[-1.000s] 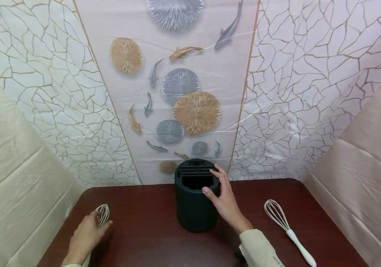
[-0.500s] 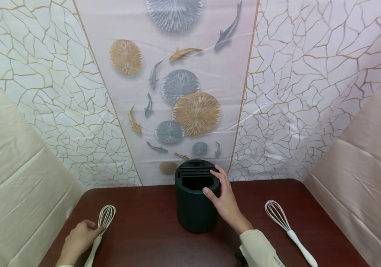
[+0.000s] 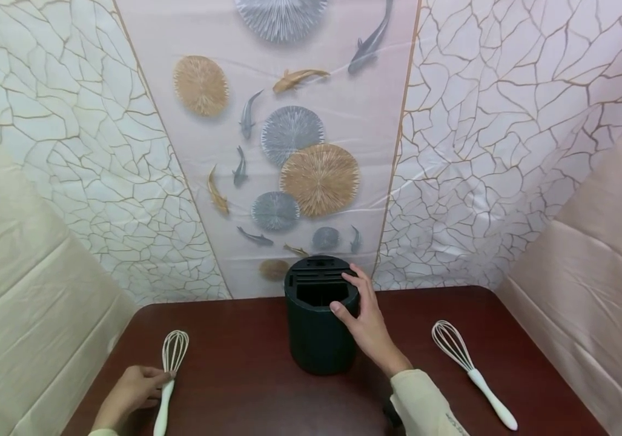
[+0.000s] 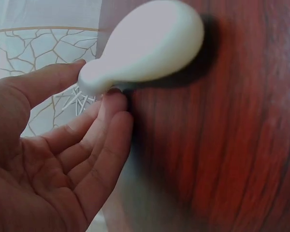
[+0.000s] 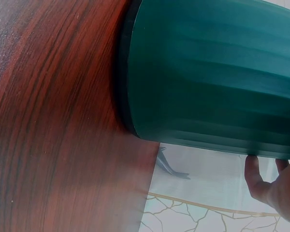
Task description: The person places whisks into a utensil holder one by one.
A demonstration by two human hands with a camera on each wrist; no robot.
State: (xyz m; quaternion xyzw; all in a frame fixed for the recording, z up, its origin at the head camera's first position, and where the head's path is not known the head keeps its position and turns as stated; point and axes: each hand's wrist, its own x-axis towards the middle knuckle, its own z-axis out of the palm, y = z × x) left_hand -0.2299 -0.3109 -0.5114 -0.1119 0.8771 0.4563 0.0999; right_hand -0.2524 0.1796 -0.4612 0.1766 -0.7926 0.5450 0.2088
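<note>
At the left of the head view lies a whisk [image 3: 175, 352] with pale wires and a white handle. My left hand [image 3: 132, 390] pinches it where the handle meets the wires; in the left wrist view the thumb and fingers [image 4: 117, 104] meet that neck, the handle's thick end [image 4: 154, 41] toward the camera. Mid-table stands a dark green utensil holder [image 3: 321, 339], upright, with slots and a larger opening on top. My right hand [image 3: 370, 332] rests on its right side, thumb and fingers spread at the rim. The right wrist view shows the holder's ribbed wall [image 5: 208, 72] and some fingertips [image 5: 252, 169].
A second whisk [image 3: 471, 369] lies on the right of the dark red wooden table [image 3: 234, 363]. A patterned cloth [image 3: 311, 181] hangs just behind the table's back edge. Beige fabric panels [image 3: 22, 303] flank both sides.
The left hand has slid down from the left whisk's wires to its neck and now pinches it. That whisk has turned more upright in view. The right hand stays on the holder.
</note>
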